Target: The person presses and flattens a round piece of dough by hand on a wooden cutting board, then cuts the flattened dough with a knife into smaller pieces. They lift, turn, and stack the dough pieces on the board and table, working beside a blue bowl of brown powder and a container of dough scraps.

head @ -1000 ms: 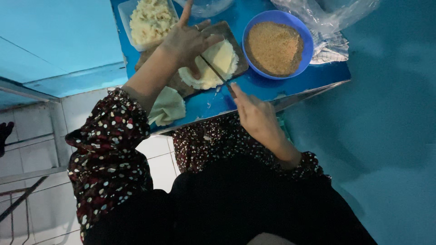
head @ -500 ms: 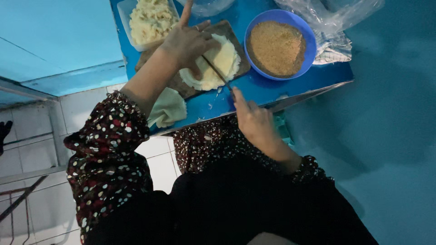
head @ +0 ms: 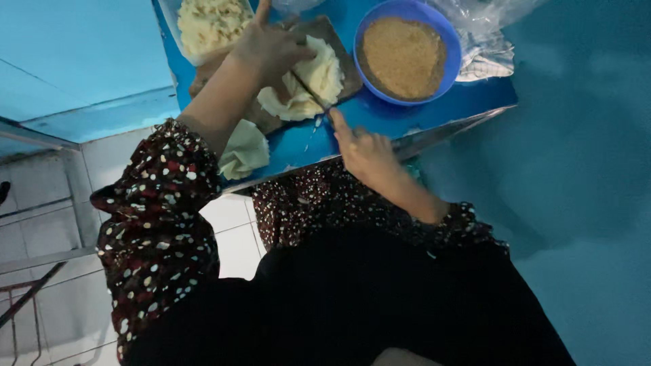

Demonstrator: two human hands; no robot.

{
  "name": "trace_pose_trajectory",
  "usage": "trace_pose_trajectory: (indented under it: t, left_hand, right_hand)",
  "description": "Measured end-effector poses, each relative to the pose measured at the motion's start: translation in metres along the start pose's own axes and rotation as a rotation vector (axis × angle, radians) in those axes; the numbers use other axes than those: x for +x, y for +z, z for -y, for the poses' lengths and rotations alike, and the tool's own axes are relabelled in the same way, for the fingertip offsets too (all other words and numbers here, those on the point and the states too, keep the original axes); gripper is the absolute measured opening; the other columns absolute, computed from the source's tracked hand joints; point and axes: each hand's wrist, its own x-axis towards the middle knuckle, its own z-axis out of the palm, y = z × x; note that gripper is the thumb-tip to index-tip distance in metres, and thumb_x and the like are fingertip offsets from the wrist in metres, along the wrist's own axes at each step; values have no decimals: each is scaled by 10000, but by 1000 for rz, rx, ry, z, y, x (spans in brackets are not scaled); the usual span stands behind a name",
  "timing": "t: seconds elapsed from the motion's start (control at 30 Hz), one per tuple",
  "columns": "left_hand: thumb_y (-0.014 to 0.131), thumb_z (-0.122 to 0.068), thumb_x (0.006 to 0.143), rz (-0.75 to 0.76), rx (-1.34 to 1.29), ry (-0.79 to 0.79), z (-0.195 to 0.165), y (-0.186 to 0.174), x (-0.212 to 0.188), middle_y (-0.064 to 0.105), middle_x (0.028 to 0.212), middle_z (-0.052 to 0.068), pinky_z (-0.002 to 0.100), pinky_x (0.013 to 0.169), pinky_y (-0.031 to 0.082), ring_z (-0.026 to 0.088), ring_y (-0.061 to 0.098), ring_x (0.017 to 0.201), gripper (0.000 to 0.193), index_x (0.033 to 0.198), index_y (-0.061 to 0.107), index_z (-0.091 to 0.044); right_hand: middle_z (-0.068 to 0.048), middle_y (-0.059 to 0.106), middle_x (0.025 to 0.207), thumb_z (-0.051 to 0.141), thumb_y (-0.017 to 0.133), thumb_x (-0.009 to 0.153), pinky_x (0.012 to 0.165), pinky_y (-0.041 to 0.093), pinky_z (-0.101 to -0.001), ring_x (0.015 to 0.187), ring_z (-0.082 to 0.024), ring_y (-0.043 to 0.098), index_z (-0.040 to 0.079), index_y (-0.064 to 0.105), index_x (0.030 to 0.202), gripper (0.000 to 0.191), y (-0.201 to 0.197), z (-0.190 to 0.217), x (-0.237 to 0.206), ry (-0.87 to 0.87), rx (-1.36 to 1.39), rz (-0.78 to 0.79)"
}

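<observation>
A pale cabbage wedge (head: 319, 71) lies on a dark wooden cutting board (head: 339, 47) on a small blue table (head: 380, 115). My left hand (head: 268, 44) presses down on the cabbage, index finger raised. My right hand (head: 366, 152) grips a knife handle at the table's near edge, and the thin blade (head: 308, 91) runs across the cabbage. A white tray of shredded cabbage (head: 210, 24) sits just beyond the board on the left.
A blue bowl of brown crumbs (head: 405, 54) stands right of the board, with a clear plastic bag (head: 481, 41) behind it. A loose cabbage piece (head: 244, 149) lies at the table's near left edge. White floor tiles (head: 47, 224) show on the left.
The knife blade has shifted slightly along the cabbage with my right hand. My left hand stays pressed on the wedge.
</observation>
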Motion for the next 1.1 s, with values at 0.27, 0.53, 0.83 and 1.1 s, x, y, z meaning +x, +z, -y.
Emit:
trace_pose_trajectory:
  t: [0.27, 0.53, 0.83, 1.1]
  left_hand:
    - [882, -670, 387, -61, 261, 26, -35, -31, -11, 647, 1385, -30, 688, 1155, -22, 246, 443, 1478, 928, 1259, 713, -401]
    - [868, -575, 567, -288, 286, 27, -46, -18, -3, 560, 1631, -59, 703, 1219, -41, 185, 445, 1466, 664, 1205, 709, -488]
    - [877, -584, 657, -134, 117, -4, -40, -5, 7, 639, 1396, -84, 709, 1276, -16, 240, 431, 1542, 682, 1298, 684, -451]
    - [898, -676, 352, -69, 194, -22, -50, -15, 4, 632, 1378, -79, 633, 1141, 77, 235, 473, 1419, 1029, 1324, 674, -426]
  right_hand:
    - [-206, 679, 777, 201, 564, 1059, 521, 528, -536, 592, -401, 663, 50, 481, 1523, 495, -23, 9, -27, -12, -62, -1]
    - [-176, 658, 770, 184, 577, 1027, 478, 518, -492, 541, -351, 646, 62, 499, 1514, 508, -29, -9, -50, -24, -152, 3]
    - [-161, 665, 759, 185, 575, 1023, 502, 532, -488, 539, -348, 652, 81, 527, 1493, 483, -18, -18, -47, -34, -172, -40]
    - [-162, 686, 790, 146, 560, 967, 521, 542, -478, 540, -342, 651, 101, 533, 1501, 537, -13, -12, -52, -32, -228, -55]
